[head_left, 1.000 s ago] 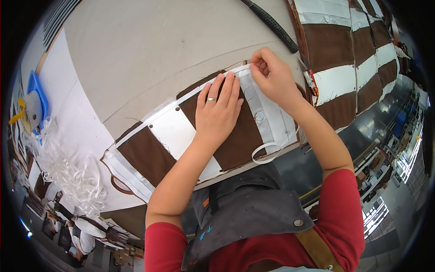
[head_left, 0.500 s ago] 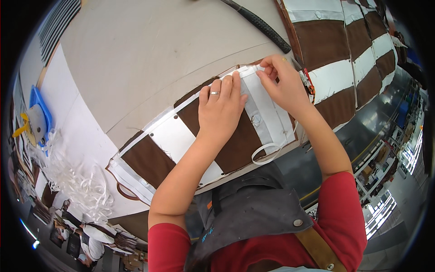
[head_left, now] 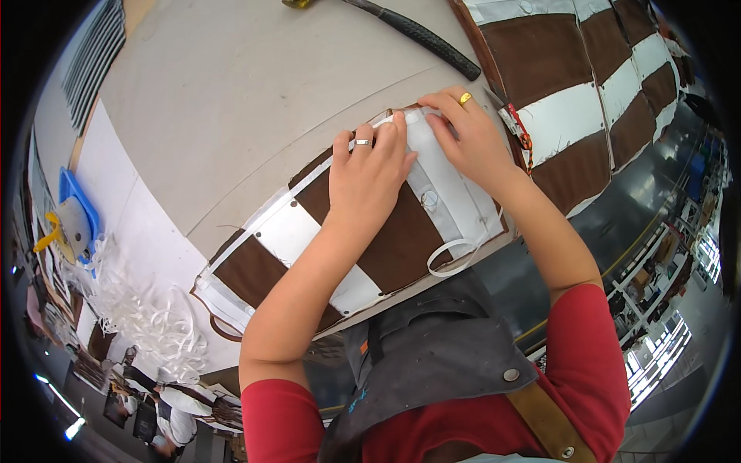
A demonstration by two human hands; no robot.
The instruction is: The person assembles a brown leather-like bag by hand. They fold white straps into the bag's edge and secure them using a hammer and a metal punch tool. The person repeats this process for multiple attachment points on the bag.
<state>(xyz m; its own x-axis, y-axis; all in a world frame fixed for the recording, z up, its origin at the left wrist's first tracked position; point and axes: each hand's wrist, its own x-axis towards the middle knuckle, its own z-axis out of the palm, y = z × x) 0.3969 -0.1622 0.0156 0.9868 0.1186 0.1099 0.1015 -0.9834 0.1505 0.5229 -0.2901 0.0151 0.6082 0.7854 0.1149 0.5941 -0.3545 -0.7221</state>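
A brown-and-white striped fabric panel (head_left: 401, 239) with white edge strips and a snap lies on the grey work table (head_left: 231, 100). My left hand (head_left: 370, 174), wearing a silver ring, presses flat on the panel with its fingertips at the far white edge. Beside it my right hand (head_left: 471, 139), with a gold ring, pinches and folds that same white edge at the panel's far corner. A loose white strap loop (head_left: 451, 258) hangs off the panel's near edge.
A black-handled hammer (head_left: 417, 35) lies at the far side of the table. More striped panels (head_left: 594, 85) are stacked at the right. White strap offcuts (head_left: 147, 316) pile up at the left near a blue tool (head_left: 73, 224). A dark apron (head_left: 432, 355) covers my front.
Both hands have stayed on the panel's far white edge, with the right fingers working slightly along the corner. The view has shifted a little.
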